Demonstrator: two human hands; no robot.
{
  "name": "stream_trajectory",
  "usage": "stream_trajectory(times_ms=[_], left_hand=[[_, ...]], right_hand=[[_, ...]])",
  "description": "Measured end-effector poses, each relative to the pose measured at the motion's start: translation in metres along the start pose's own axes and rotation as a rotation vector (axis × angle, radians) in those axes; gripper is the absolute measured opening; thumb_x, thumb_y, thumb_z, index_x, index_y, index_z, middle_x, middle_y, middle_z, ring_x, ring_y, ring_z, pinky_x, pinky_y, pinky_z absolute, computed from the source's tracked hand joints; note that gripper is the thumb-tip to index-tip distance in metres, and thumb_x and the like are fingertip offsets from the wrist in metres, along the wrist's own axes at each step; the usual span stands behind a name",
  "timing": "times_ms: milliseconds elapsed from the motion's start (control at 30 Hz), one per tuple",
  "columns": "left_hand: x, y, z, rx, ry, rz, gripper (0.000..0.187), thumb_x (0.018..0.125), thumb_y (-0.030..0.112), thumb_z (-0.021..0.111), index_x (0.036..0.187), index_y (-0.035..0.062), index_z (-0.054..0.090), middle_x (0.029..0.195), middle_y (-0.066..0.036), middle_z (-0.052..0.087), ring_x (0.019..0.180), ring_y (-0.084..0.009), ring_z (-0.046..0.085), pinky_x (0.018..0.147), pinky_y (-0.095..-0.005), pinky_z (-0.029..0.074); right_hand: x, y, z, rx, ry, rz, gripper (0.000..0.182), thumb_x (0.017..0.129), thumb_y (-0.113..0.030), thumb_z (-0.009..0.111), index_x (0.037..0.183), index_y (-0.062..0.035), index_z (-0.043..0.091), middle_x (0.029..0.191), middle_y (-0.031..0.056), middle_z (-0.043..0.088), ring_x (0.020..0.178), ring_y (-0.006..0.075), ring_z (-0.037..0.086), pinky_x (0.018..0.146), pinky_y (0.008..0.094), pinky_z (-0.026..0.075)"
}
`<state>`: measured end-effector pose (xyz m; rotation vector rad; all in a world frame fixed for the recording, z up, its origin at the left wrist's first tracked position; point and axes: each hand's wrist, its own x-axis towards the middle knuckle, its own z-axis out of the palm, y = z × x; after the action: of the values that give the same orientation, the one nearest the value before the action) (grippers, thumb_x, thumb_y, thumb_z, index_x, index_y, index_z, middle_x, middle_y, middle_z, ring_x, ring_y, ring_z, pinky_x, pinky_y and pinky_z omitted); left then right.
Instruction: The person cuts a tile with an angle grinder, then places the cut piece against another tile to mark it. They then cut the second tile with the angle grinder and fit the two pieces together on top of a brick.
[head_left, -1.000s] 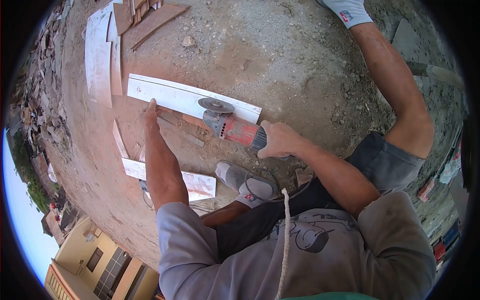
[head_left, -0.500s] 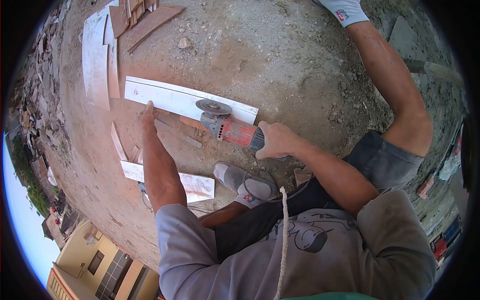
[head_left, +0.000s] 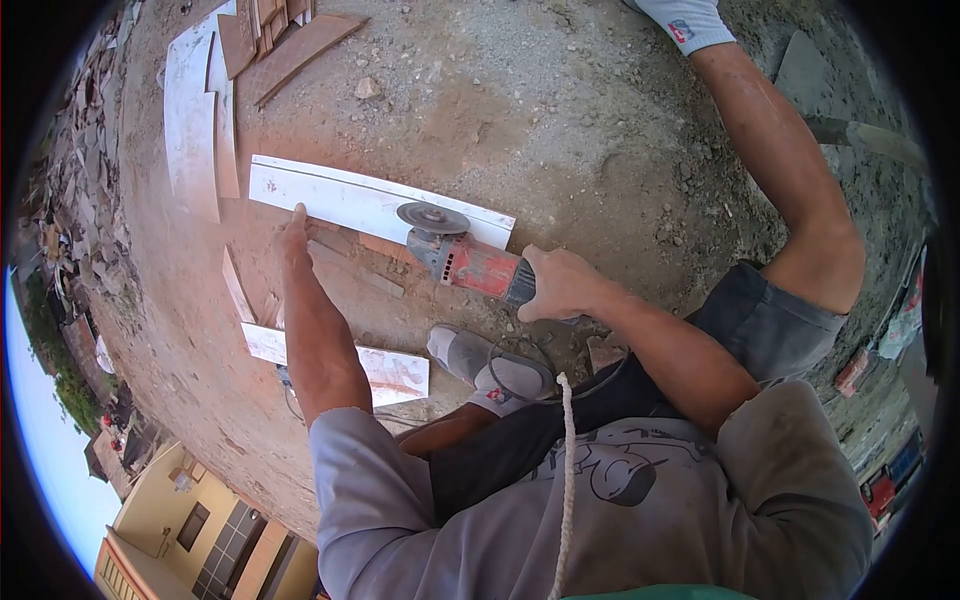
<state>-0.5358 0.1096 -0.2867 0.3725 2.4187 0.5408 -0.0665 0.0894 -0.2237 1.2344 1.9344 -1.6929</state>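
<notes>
On the dirt [head_left: 500,120] ahead: white strip [head_left: 335,192], disc [head_left: 433,217] of the grinder [head_left: 480,268] over its right part. My right hand [head_left: 556,284] grasps the grinder's rear, likely to keep clear of the disc. My left hand [head_left: 294,228] is at the strip's near-left edge, probably steadying it; pinch or press, can't tell. White panels [head_left: 192,130] far left.

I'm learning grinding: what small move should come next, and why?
Probably ease the grinder rightward along the dark line on the white strip: its disc sits at that line, the right hand grips the grinder, and the left hand is by the strip's left end.
</notes>
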Motion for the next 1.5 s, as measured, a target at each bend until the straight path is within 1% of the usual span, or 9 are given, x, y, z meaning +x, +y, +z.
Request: stream_trajectory(times_ms=[333,433,600,733,800,833,1033,1100,1500], left_hand=[[0.002,-0.002,-0.001,-0.001,0.0,0.026,0.061,0.092,0.046,0.062,0.125,-0.0047,0.057,0.117,-0.015,0.068,0.106,-0.0255,0.066,0.089,-0.0427,0.036],[0.008,-0.005,-0.002,-0.019,-0.055,0.042,0.061,0.092,0.044,0.063,0.125,-0.0062,0.057,0.117,-0.016,0.068,0.105,-0.0257,0.067,0.088,-0.0439,0.036],[-0.017,0.011,0.001,-0.016,-0.003,0.025,0.061,0.092,0.044,0.063,0.125,-0.0068,0.056,0.115,-0.016,0.069,0.103,-0.0248,0.068,0.085,-0.044,0.038],[-0.009,0.007,0.001,-0.019,0.007,0.004,0.061,0.092,0.045,0.063,0.125,-0.0056,0.057,0.114,-0.014,0.069,0.105,-0.0241,0.067,0.087,-0.0441,0.036],[-0.009,0.007,0.001,-0.095,0.02,0.053,0.055,0.09,0.027,0.07,0.115,-0.018,0.051,0.103,-0.024,0.067,0.087,-0.0286,0.069,0.076,-0.0331,0.056],[-0.007,0.006,0.001,-0.096,0.018,0.054,0.055,0.09,0.027,0.07,0.115,-0.018,0.051,0.103,-0.024,0.067,0.087,-0.0286,0.069,0.076,-0.0331,0.056],[0.001,0.001,0.0,-0.086,0.012,0.068,0.056,0.09,0.028,0.07,0.116,-0.0179,0.051,0.105,-0.024,0.066,0.089,-0.0289,0.069,0.076,-0.0327,0.056],[0.005,-0.003,0.0,0.024,-0.027,0.017,0.059,0.092,0.049,0.06,0.124,-0.0003,0.061,0.117,-0.012,0.068,0.104,-0.022,0.066,0.086,-0.042,0.034],[0.009,-0.009,-0.001,0.006,-0.017,0.058,0.059,0.091,0.05,0.061,0.121,-0.0008,0.062,0.115,-0.013,0.068,0.101,-0.0213,0.066,0.079,-0.0383,0.035]], right_hand=[[0.002,0.005,0.002,-0.008,-0.015,-0.003,0.065,0.061,-0.034,0.075,0.107,0.0058,0.053,0.094,0.0284,0.066,0.092,0.0432,0.065,0.082,0.0461,0.052],[0.004,0.005,0.001,-0.005,-0.025,-0.006,0.064,0.061,-0.034,0.075,0.107,0.0056,0.053,0.094,0.0281,0.066,0.092,0.0428,0.065,0.082,0.0463,0.052],[-0.002,0.006,-0.001,-0.004,-0.023,0.001,0.063,0.061,-0.033,0.075,0.106,0.0053,0.053,0.094,0.0278,0.066,0.092,0.0426,0.065,0.081,0.0462,0.052],[-0.005,0.009,-0.001,0.013,-0.019,-0.006,0.064,0.06,-0.033,0.075,0.106,0.0054,0.054,0.093,0.028,0.066,0.092,0.0428,0.065,0.081,0.0461,0.052],[-0.006,0.012,0.0,0.003,-0.029,-0.001,0.066,0.06,-0.035,0.075,0.108,0.0055,0.053,0.092,0.0286,0.065,0.091,0.0436,0.064,0.08,0.0467,0.052],[-0.007,0.013,0.0,-0.006,-0.04,0.005,0.069,0.06,-0.037,0.075,0.109,0.0056,0.052,0.092,0.0292,0.065,0.09,0.0445,0.064,0.08,0.0472,0.051],[-0.011,0.017,0.001,0.01,-0.029,-0.001,0.07,0.06,-0.037,0.075,0.111,0.0053,0.051,0.093,0.0295,0.064,0.091,0.045,0.064,0.08,0.0474,0.051],[-0.012,0.016,0.0,0.011,-0.03,0.004,0.07,0.06,-0.036,0.075,0.111,0.0052,0.051,0.092,0.0294,0.064,0.091,0.0451,0.064,0.081,0.0475,0.051],[-0.009,0.018,0.0,0.027,-0.039,-0.003,0.071,0.06,-0.037,0.075,0.112,0.0043,0.051,0.093,0.0291,0.064,0.092,0.045,0.063,0.081,0.0475,0.051]])
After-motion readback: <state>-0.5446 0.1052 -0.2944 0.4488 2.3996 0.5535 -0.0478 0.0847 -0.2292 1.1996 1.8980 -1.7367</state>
